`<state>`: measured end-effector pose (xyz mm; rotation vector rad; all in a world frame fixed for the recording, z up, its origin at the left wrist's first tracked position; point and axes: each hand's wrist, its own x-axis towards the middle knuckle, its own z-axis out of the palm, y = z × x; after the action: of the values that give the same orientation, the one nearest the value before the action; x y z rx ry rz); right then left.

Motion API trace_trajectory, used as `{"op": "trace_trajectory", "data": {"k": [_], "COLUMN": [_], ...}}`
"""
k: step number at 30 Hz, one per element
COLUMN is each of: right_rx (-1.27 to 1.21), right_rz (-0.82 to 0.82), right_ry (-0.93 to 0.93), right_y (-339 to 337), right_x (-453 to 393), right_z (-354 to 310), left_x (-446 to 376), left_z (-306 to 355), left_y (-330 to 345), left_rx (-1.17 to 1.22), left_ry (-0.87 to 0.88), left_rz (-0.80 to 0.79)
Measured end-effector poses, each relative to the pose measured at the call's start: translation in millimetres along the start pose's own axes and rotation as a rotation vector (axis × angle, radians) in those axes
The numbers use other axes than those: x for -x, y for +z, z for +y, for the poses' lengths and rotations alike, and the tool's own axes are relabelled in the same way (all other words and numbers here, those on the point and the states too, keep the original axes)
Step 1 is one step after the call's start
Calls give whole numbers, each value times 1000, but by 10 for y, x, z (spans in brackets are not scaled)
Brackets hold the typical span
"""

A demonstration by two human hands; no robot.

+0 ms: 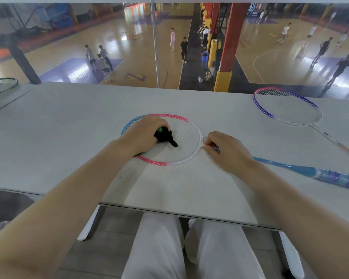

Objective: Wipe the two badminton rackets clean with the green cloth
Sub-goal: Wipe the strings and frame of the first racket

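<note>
White-trousered knees (165, 248) sit under the near edge of the grey table (69, 137). Above them, the left hand (143, 133) is bunched around a dark, green-flecked cloth (165, 136), pressing it onto the strings of the pink-and-blue racket (181, 158). The right hand (228, 150) pinches that racket's frame at the throat. Beyond the right hand lies a second, purple-and-pink racket (286, 106), well apart.

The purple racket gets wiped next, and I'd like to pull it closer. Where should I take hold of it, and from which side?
Probably take the purple racket by its thin shaft, from the right with the right hand. It lies flat, head away from you, and the shaft runs toward the table's right edge.
</note>
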<state>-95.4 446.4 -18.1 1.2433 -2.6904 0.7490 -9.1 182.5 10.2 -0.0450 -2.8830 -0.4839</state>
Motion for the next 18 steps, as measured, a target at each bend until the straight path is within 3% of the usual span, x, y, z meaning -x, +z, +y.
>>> {"op": "trace_trajectory", "data": {"k": [9, 18], "right_rx": [11, -2], "right_rz": [15, 39], "right_ry": [-39, -38], "right_y": [21, 47], "right_x": [-6, -7], "right_z": [29, 37], "left_x": [-624, -589], "left_z": [-75, -85], "left_y": [104, 109], "left_rx": [-64, -54], "left_ry": [-65, -74], "left_rz": [17, 4]}}
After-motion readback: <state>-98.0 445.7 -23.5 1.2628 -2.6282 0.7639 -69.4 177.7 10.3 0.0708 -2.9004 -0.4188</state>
